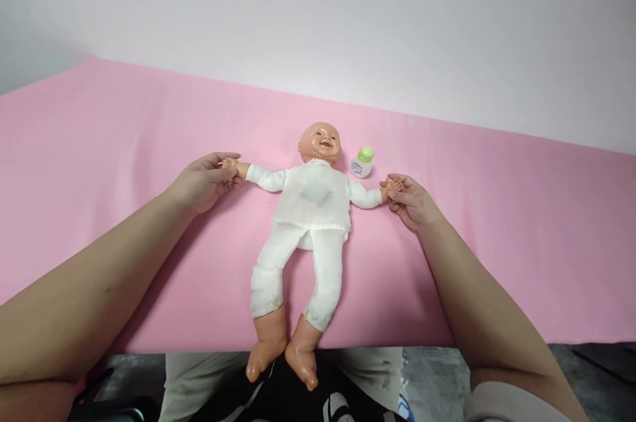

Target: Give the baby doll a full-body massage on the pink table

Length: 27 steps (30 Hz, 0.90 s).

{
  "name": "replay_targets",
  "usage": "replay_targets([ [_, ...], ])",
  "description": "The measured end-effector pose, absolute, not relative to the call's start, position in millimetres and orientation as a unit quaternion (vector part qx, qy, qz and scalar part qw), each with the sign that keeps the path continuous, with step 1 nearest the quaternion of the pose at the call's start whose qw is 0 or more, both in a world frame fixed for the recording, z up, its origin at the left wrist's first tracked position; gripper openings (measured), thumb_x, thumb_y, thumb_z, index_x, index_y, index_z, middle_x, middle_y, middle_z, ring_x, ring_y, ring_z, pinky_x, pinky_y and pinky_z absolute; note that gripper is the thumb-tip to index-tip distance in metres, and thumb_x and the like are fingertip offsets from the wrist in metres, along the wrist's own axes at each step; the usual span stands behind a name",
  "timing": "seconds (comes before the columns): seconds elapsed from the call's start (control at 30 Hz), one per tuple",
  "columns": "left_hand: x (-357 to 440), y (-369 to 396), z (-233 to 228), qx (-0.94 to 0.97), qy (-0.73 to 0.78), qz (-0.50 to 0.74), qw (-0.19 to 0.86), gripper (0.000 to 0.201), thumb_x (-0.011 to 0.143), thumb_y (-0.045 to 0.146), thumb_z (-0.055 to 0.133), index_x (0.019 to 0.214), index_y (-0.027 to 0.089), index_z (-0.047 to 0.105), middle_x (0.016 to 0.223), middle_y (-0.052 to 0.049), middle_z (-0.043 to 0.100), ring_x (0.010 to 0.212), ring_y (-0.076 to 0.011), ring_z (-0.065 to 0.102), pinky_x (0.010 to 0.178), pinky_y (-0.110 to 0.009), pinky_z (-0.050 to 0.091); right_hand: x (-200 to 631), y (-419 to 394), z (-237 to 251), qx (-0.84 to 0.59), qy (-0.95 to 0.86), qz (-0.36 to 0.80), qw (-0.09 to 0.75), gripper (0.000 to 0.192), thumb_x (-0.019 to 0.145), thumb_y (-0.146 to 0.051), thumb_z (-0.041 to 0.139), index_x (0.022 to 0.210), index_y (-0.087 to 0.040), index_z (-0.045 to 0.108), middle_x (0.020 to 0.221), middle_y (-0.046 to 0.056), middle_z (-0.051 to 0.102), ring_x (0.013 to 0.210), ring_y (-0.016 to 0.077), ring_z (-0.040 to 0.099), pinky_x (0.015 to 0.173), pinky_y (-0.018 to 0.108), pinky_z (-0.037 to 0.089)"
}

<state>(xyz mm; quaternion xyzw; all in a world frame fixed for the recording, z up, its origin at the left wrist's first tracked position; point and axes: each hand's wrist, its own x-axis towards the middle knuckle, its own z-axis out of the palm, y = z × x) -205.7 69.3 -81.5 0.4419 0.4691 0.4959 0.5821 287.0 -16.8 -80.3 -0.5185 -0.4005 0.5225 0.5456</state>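
Observation:
A baby doll (318,200) with a white cloth body lies on its back on the pink cover, arms stretched out to both sides. Its bare plastic feet reach past the near table edge. My left hand (206,182) is closed on the doll's hand at the left, thumb against the small fingers. At the right, my right hand (413,202) pinches the doll's other hand between thumb and fingers. Near the doll's head stands a small clear bottle (362,163) with a green cap and a printed label, apart from both hands.
The pink cover (521,230) spreads across the table, meeting a pale wall (348,24) at the back. Below the near edge show my lap in dark and light clothing and a grey floor (437,382).

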Motion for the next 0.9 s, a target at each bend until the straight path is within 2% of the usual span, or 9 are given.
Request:
replay_targets([
  [0.17, -191.0, 60.4, -76.7, 0.441, 0.441, 0.482, 0.615, 0.052, 0.064, 0.021, 0.096, 0.112, 0.018, 0.078, 0.103, -0.008, 0.077, 0.092, -0.0233, 0.074, 0.084, -0.037, 0.061, 273.1, -21.7, -71.5, -0.475, -0.395, 0.554, 0.558, 0.06, 0.064, -0.026, 0.096, 0.119, -0.029, 0.072, 0.122, 0.007, 0.077, 0.074, 0.0124, 0.059, 0.05, 0.021, 0.039],
  [0.33, -182.9, 57.3, -78.7, 0.483, 0.461, 0.445, 0.596, 0.047, 0.065, 0.034, 0.099, 0.105, 0.022, 0.078, 0.095, -0.007, 0.077, 0.084, -0.0219, 0.072, 0.079, -0.037, 0.06, 266.5, -24.2, -73.5, -0.522, -0.431, 0.532, 0.509, 0.066, 0.065, -0.033, 0.1, 0.122, -0.026, 0.067, 0.12, 0.007, 0.078, 0.056, 0.0072, 0.053, 0.043, 0.022, 0.04],
  [0.4, -181.0, 56.3, -80.3, 0.51, 0.463, 0.442, 0.574, 0.045, 0.067, 0.034, 0.098, 0.105, 0.022, 0.077, 0.091, -0.006, 0.076, 0.081, -0.022, 0.071, 0.076, -0.037, 0.059, 268.4, -24.2, -76.0, -0.547, -0.448, 0.525, 0.473, 0.074, 0.065, -0.036, 0.101, 0.127, -0.026, 0.062, 0.113, 0.006, 0.079, 0.056, 0.009, 0.059, 0.043, 0.022, 0.046],
  [0.5, -174.7, 52.1, -79.9, 0.547, 0.463, 0.451, 0.533, 0.039, 0.07, 0.034, 0.095, 0.099, 0.022, 0.073, 0.089, -0.007, 0.075, 0.081, -0.0246, 0.073, 0.077, -0.04, 0.061, 274.3, -22.5, -79.0, -0.58, -0.457, 0.519, 0.43, 0.077, 0.068, -0.041, 0.1, 0.13, -0.024, 0.057, 0.095, 0.004, 0.078, 0.069, 0.0169, 0.074, 0.051, 0.022, 0.058],
  [0.6, -164.2, 43.2, -75.3, 0.569, 0.492, 0.474, 0.458, 0.035, 0.074, 0.034, 0.089, 0.101, 0.023, 0.07, 0.095, -0.008, 0.077, 0.087, -0.0269, 0.074, 0.083, -0.045, 0.063, 278.6, -19.6, -81.3, -0.599, -0.453, 0.495, 0.436, 0.076, 0.069, -0.044, 0.099, 0.128, -0.023, 0.057, 0.093, 0.003, 0.076, 0.076, 0.0192, 0.077, 0.057, 0.024, 0.064],
  [0.67, -155.7, 33.8, -71.1, 0.585, 0.53, 0.48, 0.383, 0.039, 0.076, 0.035, 0.086, 0.11, 0.023, 0.071, 0.103, -0.009, 0.078, 0.092, -0.0278, 0.075, 0.086, -0.046, 0.063, 277.4, -19.2, -81.7, -0.605, -0.463, 0.439, 0.476, 0.075, 0.07, -0.047, 0.097, 0.129, -0.023, 0.057, 0.1, 0.003, 0.076, 0.082, 0.0209, 0.078, 0.064, 0.029, 0.068],
  [0.77, -140.7, 14.5, -66.5, 0.636, 0.551, 0.477, 0.254, 0.049, 0.08, 0.036, 0.081, 0.127, 0.025, 0.07, 0.119, -0.008, 0.08, 0.104, -0.0273, 0.077, 0.095, -0.043, 0.063, 266.2, -25.5, -78.5, -0.613, -0.505, 0.286, 0.537, 0.071, 0.077, -0.048, 0.091, 0.134, -0.023, 0.057, 0.118, 0.009, 0.076, 0.1, 0.025, 0.079, 0.085, 0.041, 0.071],
  [0.83, -130.0, 1.5, -66.3, 0.7, 0.521, 0.457, 0.172, 0.046, 0.086, 0.037, 0.077, 0.129, 0.025, 0.071, 0.125, -0.005, 0.08, 0.11, -0.0261, 0.077, 0.101, -0.041, 0.062, 251.7, -35.1, -74.3, -0.603, -0.551, 0.191, 0.545, 0.066, 0.083, -0.044, 0.085, 0.139, -0.024, 0.057, 0.133, 0.012, 0.074, 0.112, 0.0274, 0.078, 0.098, 0.047, 0.068],
  [0.9, -121.1, -7.8, -68.3, 0.776, 0.458, 0.422, 0.103, 0.037, 0.094, 0.038, 0.071, 0.128, 0.026, 0.073, 0.127, -0.004, 0.081, 0.115, -0.0253, 0.077, 0.105, -0.039, 0.061, 232.7, -46.6, -70.1, -0.581, -0.613, 0.123, 0.522, 0.06, 0.089, -0.04, 0.08, 0.143, -0.026, 0.058, 0.136, 0.012, 0.074, 0.116, 0.029, 0.077, 0.101, 0.05, 0.067],
])
